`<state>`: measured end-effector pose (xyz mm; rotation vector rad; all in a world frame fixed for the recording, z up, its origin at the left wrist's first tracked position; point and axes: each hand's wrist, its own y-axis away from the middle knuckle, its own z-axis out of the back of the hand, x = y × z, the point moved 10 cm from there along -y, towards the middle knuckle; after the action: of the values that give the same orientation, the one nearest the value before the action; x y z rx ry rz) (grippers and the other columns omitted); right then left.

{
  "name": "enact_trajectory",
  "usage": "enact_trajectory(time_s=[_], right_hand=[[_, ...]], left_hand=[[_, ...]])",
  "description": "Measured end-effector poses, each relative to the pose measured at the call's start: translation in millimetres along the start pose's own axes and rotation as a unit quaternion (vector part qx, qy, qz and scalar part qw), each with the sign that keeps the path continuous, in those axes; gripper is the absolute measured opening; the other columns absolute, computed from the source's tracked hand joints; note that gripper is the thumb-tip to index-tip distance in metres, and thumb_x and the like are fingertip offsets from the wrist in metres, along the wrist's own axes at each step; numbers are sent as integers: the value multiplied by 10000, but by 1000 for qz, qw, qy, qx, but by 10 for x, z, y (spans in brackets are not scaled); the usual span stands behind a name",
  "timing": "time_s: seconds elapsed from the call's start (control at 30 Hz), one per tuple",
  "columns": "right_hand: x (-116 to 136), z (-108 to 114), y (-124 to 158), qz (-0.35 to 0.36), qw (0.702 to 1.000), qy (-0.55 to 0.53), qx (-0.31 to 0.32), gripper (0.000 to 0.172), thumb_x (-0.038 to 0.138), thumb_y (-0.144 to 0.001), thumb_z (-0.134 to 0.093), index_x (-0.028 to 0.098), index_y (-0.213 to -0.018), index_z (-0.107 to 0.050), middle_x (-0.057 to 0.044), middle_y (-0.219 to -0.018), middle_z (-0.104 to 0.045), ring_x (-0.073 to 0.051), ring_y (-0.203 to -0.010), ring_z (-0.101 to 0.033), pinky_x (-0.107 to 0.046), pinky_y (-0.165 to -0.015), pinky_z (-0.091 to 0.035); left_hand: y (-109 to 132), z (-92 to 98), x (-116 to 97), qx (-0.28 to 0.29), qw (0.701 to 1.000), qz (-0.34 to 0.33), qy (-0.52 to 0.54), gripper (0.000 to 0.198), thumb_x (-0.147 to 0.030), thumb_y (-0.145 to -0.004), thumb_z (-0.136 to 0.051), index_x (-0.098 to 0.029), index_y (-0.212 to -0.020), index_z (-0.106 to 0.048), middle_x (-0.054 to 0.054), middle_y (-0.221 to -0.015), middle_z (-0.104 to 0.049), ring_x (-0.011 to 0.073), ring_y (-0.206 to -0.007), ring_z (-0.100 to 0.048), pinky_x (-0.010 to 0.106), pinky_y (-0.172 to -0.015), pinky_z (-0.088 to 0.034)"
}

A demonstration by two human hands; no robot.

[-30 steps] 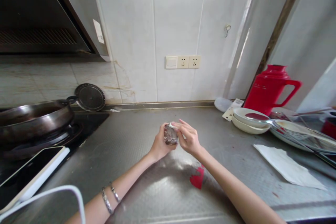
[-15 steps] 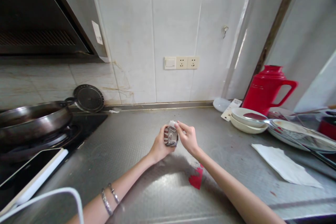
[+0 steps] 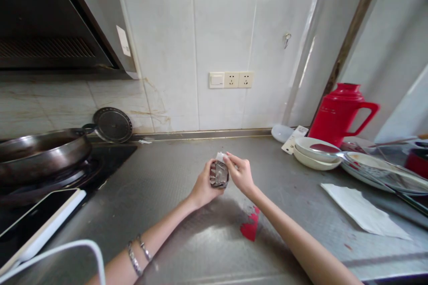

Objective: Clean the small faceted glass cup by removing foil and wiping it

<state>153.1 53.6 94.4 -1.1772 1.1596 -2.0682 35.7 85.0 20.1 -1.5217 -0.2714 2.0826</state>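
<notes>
My left hand [image 3: 203,188] is wrapped round a small dark brown and grey object [image 3: 220,176] with a wrinkled, shiny grey face; its exact kind cannot be made out. At the object's top edge, my right hand [image 3: 241,173] pinches a small whitish piece [image 3: 220,156], perhaps paper or film. Both hands are held over the middle of the metal counter [image 3: 167,160]. Below them, a torn red scrap [image 3: 250,226] lies on the counter near my right forearm.
At left, a steel pan [image 3: 47,151] sits on the black stove, with a phone [image 3: 40,218] and white cable in front. Right: a red thermos [image 3: 337,113], stacked bowls [image 3: 314,160], plates [image 3: 354,173] with utensils, and a white tissue [image 3: 364,211].
The held object has shifted very slightly to the right and turned a little, showing more of its grey face. Both hands keep the same grip.
</notes>
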Motion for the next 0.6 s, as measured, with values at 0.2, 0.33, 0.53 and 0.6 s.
enact_trajectory(time_s=[0.2, 0.33, 0.53, 0.6], right_hand=[[178, -53, 52, 86, 995, -12, 40, 241, 202, -918, -444, 206, -832, -668, -3, -719, -711, -204, -809, -719, -441, -996, -489], [471, -154, 192, 227, 968, 21, 103, 276, 126, -896, -438, 192, -1092, -621, -97, -1029, -721, -211, -1034, -662, -485, -1024, -455], [590, -216, 291, 293, 948, 46, 118, 321, 80, -876, -433, 165, -1142, -592, -122, -1091, -701, -222, -1136, -604, -490, -1046, -430], [524, -201, 255, 274, 954, 47, 110, 313, 80, -884, -432, 180, -1133, -593, -107, -1049, -715, -213, -1096, -630, -498, -1044, -429]], left_hand=[[-20, -18, -24, 9, 1000, -6, -1, 800, -105, -552, -734, -199, -1251, -355, 62, -1062, -621, 191, -870, -631, 309, -760, -505], [-45, 4, 34, 2, 1000, 2, 23, 753, -146, -560, -754, -200, -1219, -394, 41, -997, -641, 173, -819, -630, 279, -715, -500], [-65, 63, 191, -18, 999, 27, 30, 806, -200, -572, -776, -201, -1253, -345, 31, -961, -656, 167, -794, -634, 267, -695, -497], [-69, 53, 182, -14, 1000, 21, 13, 767, -185, -573, -766, -201, -1225, -361, 26, -966, -653, 159, -777, -630, 257, -676, -490]])
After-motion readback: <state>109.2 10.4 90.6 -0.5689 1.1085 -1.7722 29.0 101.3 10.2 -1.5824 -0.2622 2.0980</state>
